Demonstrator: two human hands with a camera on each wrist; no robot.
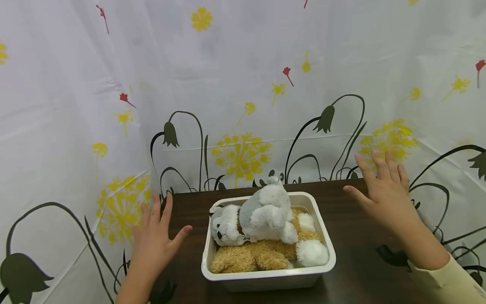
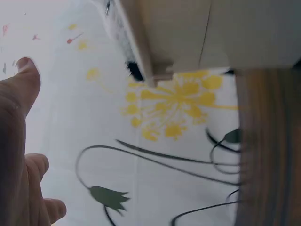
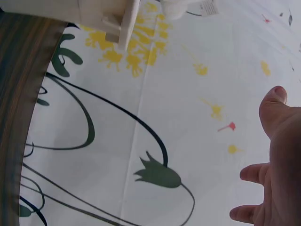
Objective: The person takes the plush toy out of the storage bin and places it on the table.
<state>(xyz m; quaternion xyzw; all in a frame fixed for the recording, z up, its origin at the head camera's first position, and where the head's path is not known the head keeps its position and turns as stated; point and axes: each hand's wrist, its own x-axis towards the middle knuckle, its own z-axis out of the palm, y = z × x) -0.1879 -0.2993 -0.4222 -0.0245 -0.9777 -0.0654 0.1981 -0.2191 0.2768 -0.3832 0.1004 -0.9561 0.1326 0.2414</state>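
Observation:
A white plastic bin [image 1: 265, 276] stands on the dark table between the two hands. On top in it lies a grey and white plush dog [image 1: 262, 213] on its side, head to the left, with a small bone-shaped tag. Beneath it is a curly golden-brown plush toy [image 1: 250, 257] with white parts, its rest hidden by the dog. My left hand [image 1: 153, 242] is raised left of the bin, fingers spread and touching nothing. On the other side my right hand [image 1: 387, 198] hovers with straight, spread fingers, also apart from the bin. Both wrist views show the bin's outer wall [image 2: 188, 33].
The dark wood-grain table [image 1: 353, 236] extends around the bin. Behind it hangs a white curtain [image 1: 235, 55] printed with yellow, red and dark green flowers, close to the table's back edge. A pale sleeve [image 1: 452, 278] covers the right forearm.

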